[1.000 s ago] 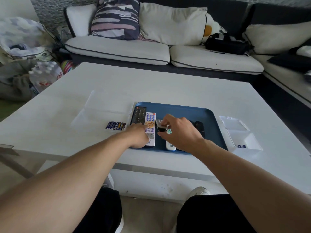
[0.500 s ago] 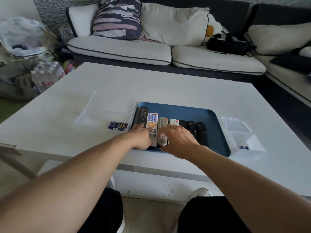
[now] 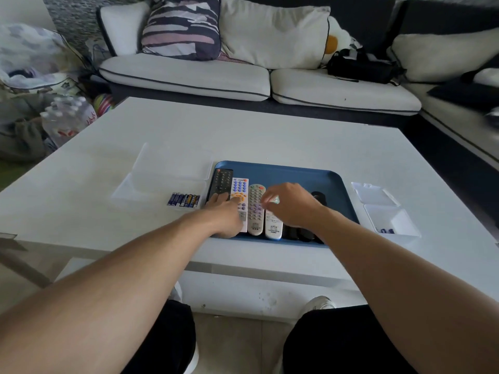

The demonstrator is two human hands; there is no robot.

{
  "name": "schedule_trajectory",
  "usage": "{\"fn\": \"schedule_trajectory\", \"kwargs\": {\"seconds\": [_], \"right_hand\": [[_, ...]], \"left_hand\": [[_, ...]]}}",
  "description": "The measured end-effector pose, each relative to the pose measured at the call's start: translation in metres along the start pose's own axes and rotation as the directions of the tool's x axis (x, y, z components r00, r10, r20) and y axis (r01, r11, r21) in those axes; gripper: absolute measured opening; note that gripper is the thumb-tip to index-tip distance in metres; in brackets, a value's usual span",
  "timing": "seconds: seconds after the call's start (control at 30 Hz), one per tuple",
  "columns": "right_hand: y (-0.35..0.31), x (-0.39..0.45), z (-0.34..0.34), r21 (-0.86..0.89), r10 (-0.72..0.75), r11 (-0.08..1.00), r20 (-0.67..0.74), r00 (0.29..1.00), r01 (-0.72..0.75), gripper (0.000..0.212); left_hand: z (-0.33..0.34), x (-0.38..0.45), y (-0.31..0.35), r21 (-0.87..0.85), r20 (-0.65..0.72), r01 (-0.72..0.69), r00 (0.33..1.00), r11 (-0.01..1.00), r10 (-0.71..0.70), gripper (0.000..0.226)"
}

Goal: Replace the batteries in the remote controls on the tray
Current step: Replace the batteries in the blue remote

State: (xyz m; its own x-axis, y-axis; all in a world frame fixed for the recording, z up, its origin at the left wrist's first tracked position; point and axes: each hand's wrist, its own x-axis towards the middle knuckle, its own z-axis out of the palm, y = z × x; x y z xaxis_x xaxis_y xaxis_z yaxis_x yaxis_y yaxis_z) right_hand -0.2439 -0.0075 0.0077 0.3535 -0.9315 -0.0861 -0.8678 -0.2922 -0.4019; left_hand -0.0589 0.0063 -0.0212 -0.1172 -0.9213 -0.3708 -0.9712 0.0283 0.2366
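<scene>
A blue tray (image 3: 286, 175) is sitting at the centre of the frame on a white worktop (image 3: 243, 136), carrying a row of remote controls lying side by side. From left to right these are a black remote (image 3: 222, 182), a white remote with blue and orange buttons (image 3: 241, 197), a grey remote (image 3: 256, 209), a small white remote (image 3: 273, 228), and dark remotes (image 3: 318, 197) mostly hidden under the right forearm.

The left hand (image 3: 225, 211) is lying flat, its fingers stretched out and pressing on the lower ends of the black remote and the blue-buttoned one, gripping nothing. The right hand (image 3: 293, 205) is hovering over the small white remote with fingers bent at its upper end; the fingertips are blurred, so whether they are pinching it cannot be told.

Just left of the tray, a row of batteries (image 3: 185, 200) is lying in a clear open container (image 3: 151, 184). At the right of the frame, a small white box (image 3: 391, 220) is standing open with a few dark items in its near corner. A sofa (image 3: 189, 76) with cushions is filling the top of the frame.
</scene>
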Motion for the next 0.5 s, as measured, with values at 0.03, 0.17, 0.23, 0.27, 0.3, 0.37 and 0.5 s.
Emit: {"fn": "schedule_trajectory", "kwargs": {"seconds": [0.03,0.17,0.23,0.27,0.3,0.37,0.5], "right_hand": [[0.007,0.005,-0.003,-0.016,0.021,1.0,-0.038,0.999,-0.022,0.021],[0.035,0.025,-0.008,-0.139,0.137,0.98,-0.034,0.99,-0.14,0.036],[0.042,0.03,-0.005,-0.221,0.183,0.96,0.039,0.982,-0.17,0.047],[0.044,0.034,-0.003,-0.241,0.195,0.955,0.061,0.979,-0.175,0.051],[0.047,0.037,-0.001,-0.249,0.201,0.952,0.073,0.977,-0.177,0.053],[0.053,0.044,0.001,-0.267,0.213,0.946,0.088,0.973,-0.183,0.055],[0.058,0.052,0.007,-0.283,0.235,0.94,0.139,0.962,-0.189,0.055]], "left_hand": [[0.0,-0.001,0.002,-0.001,0.007,-0.021,1.0,1.0,0.021,0.072],[0.003,-0.009,0.015,0.12,0.047,-0.109,0.993,0.987,0.104,0.078],[0.008,-0.01,0.023,0.155,0.029,-0.152,0.988,0.976,0.149,0.08],[0.01,-0.011,0.027,0.156,0.016,-0.169,0.986,0.973,0.169,0.082],[0.011,-0.011,0.031,0.153,0.001,-0.185,0.982,0.971,0.187,0.084],[0.012,-0.009,0.035,0.14,-0.036,-0.205,0.977,0.969,0.212,0.087],[0.02,-0.006,0.034,0.097,-0.082,-0.223,0.969,0.97,0.232,0.091]]}}
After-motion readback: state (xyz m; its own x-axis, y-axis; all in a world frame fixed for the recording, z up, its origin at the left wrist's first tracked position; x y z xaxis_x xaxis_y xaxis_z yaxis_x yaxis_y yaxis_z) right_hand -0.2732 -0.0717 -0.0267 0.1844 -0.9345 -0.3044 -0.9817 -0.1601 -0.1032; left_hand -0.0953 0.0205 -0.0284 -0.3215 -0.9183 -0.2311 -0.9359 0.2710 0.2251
